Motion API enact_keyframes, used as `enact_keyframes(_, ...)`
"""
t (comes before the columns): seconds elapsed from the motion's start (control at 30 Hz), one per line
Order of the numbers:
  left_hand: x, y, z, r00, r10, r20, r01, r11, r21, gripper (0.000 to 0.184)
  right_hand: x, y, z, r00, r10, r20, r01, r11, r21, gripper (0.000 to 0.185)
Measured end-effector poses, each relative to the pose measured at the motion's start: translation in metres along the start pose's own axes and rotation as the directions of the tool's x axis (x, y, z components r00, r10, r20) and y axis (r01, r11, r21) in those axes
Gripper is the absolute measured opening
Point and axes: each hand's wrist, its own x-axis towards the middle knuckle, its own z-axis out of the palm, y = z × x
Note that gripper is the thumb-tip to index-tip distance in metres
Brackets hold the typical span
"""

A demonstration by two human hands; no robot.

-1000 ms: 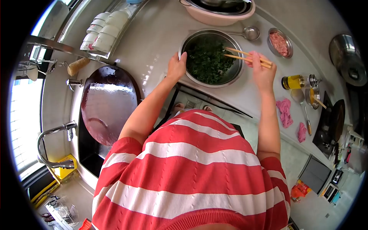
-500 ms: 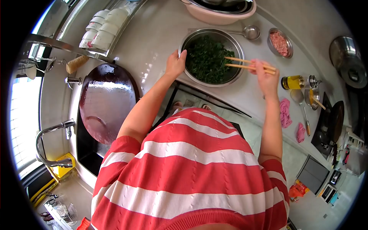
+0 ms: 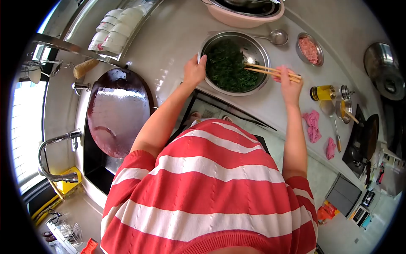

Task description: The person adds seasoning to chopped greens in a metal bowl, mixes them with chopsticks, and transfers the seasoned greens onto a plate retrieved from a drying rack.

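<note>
Greens (image 3: 228, 67), one bowl (image 3: 263, 80), two chopsticks (image 3: 270, 73).

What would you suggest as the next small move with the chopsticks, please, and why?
I would probably turn the greens toward the bare far-right side of the metal bowl: they lie heaped left and near, the chopsticks in the right hand reach them, and the left hand grips the rim.

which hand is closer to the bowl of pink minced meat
Right. The right hand is below and slightly left of the meat bowl; the left hand is beyond the greens bowl.
</note>
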Motion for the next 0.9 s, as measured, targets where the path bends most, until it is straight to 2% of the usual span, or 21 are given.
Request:
enact_keyframes(0.1, 0.003, 0.001, -0.002, 1.000, 0.010, -0.002, -0.010, 1.000, 0.006, 0.032, 0.001, -0.010, -0.011, 0.997, 0.070, -0.024, -0.071, 0.996, -0.050, 0.032)
enact_keyframes(0.2, 0.001, 0.005, -0.004, 1.000, 0.002, 0.025, -0.002, 1.000, 0.018, 0.032, -0.006, -0.035, -0.022, 0.999, 0.041, -0.015, -0.042, 0.998, -0.050, 0.031)
enact_keyframes(0.3, 0.000, 0.008, -0.005, 1.000, 0.009, 0.025, -0.009, 0.999, 0.033, 0.031, -0.012, -0.024, -0.010, 0.993, 0.066, 0.102, -0.056, 0.993, -0.101, 0.031)
enact_keyframes(0.4, 0.000, 0.008, -0.005, 1.000, 0.020, 0.023, -0.021, 0.999, 0.039, 0.031, -0.007, -0.017, -0.010, 0.997, -0.063, 0.045, 0.069, 0.990, -0.123, 0.029)
enact_keyframes(0.43, 0.000, 0.007, -0.005, 1.000, 0.017, 0.018, -0.017, 0.999, 0.038, 0.031, -0.005, -0.020, -0.016, 0.994, -0.112, 0.002, 0.110, 0.977, -0.185, 0.026)
enact_keyframes(0.53, -0.001, 0.006, -0.003, 0.999, 0.034, -0.008, -0.034, 0.999, 0.023, 0.031, -0.001, -0.030, -0.021, 0.990, -0.118, -0.081, 0.104, 0.982, -0.161, 0.024)
enact_keyframes(0.63, -0.004, 0.018, -0.008, 0.999, -0.035, 0.040, 0.034, 0.999, 0.024, 0.032, -0.014, -0.014, -0.004, 0.998, 0.020, 0.056, -0.014, 0.993, -0.113, 0.023)
enact_keyframes(0.67, -0.002, 0.016, -0.007, 1.000, -0.013, 0.026, 0.012, 0.999, 0.030, 0.032, -0.017, -0.013, 0.003, 0.992, 0.063, 0.108, -0.052, 0.994, -0.100, 0.023)
enact_keyframes(0.77, 0.001, 0.009, -0.005, 1.000, 0.007, 0.012, -0.008, 0.999, 0.047, 0.032, -0.036, -0.034, 0.017, 0.984, -0.028, 0.176, 0.036, 0.998, -0.042, 0.022)
enact_keyframes(0.87, 0.000, 0.014, -0.007, 0.999, -0.015, 0.042, 0.013, 0.998, 0.057, 0.032, -0.011, -0.007, -0.011, 0.985, -0.119, 0.129, 0.149, 0.954, -0.260, 0.023)
enact_keyframes(0.9, 0.001, 0.013, -0.007, 0.999, 0.002, 0.039, -0.005, 0.998, 0.067, 0.032, -0.003, -0.009, -0.014, 0.999, -0.027, 0.031, 0.030, 0.994, -0.101, 0.024)
